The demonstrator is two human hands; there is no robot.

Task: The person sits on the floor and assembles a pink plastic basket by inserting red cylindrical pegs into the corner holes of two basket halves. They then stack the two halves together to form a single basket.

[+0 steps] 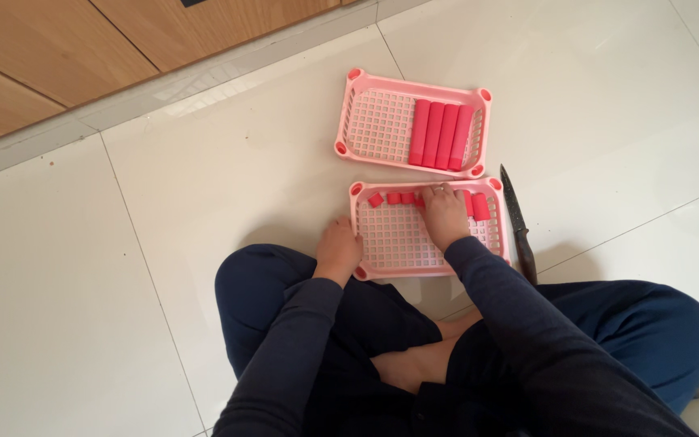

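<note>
I sit cross-legged on a pale tiled floor. Two pink plastic baskets lie in front of me. The far basket (pixel 366 121) holds several long red sticks (pixel 441 135) side by side. The near basket (pixel 398 243) holds several short red pieces (pixel 375 200) along its far edge. My right hand (pixel 445 214) rests inside the near basket, its fingertips on the short pieces. My left hand (pixel 339 249) grips the near basket's left rim.
A dark knife (pixel 517 218) lies on the floor just right of the near basket, blade pointing away from me. A wooden cabinet front (pixel 82 48) with a pale plinth runs along the top left.
</note>
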